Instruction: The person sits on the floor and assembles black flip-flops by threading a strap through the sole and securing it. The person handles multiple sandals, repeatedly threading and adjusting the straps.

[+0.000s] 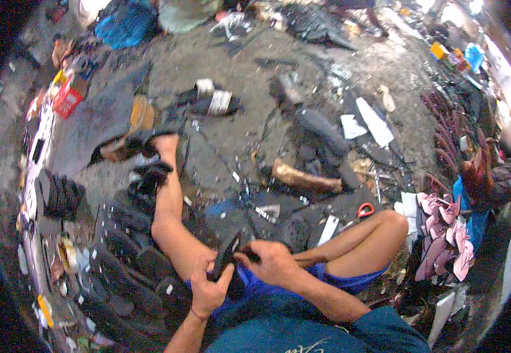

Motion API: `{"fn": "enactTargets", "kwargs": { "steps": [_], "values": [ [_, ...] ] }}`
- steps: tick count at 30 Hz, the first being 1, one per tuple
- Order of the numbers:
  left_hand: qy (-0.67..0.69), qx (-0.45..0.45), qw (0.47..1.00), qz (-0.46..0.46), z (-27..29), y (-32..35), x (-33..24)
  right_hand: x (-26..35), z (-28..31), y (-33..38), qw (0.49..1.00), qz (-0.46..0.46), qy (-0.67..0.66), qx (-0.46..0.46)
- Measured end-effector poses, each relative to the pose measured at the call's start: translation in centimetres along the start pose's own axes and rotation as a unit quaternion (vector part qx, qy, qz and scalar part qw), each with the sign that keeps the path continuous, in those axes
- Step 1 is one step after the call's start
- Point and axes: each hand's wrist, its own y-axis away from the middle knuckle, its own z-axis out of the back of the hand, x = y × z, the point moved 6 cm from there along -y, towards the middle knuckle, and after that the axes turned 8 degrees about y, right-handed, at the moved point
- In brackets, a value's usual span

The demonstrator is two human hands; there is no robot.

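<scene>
Over my lap, my left hand [209, 287] grips a flat black piece [227, 256], thumb on one side and fingers on the other. The piece is narrow, tilted upright, and looks like a shoe sole or strap; blur hides its exact kind. My right hand [274, 266] is just to its right, fingers curled inward around something dark and small that I cannot make out. Whether that dark bit joins the black piece is unclear. Beyond my right hand, near my bent knee, lie scissors with red-orange handles [365, 209].
Black shoe soles [130, 259] pile up at my left. Pink shoe parts [444, 232] and dark purple pieces [444, 132] are stacked at right. Ahead lie a brown curved piece [305, 177], white sheets [375, 122] and scraps. A red box [69, 99] stands far left.
</scene>
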Motion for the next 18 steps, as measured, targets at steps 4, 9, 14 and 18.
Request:
{"fn": "enactTargets", "kwargs": {
  "steps": [4,9,14,18],
  "values": [
    [0.066,0.005,0.99,-0.126,-1.4,-1.3,0.1,0.2,-0.6,0.0,0.995,0.073,-0.06,-0.009],
    [0.123,0.037,0.988,-0.088,-1.9,-1.7,-0.1,-0.6,-0.5,-0.1,0.996,0.06,-0.058,0.006],
    [0.107,0.041,0.991,-0.062,-1.0,0.4,1.3,0.5,0.2,0.7,0.998,0.017,-0.056,0.027],
    [0.086,0.04,0.993,-0.073,-1.4,-0.4,0.5,-0.7,-0.8,0.8,0.993,0.107,-0.054,-0.021]
  ]
}}
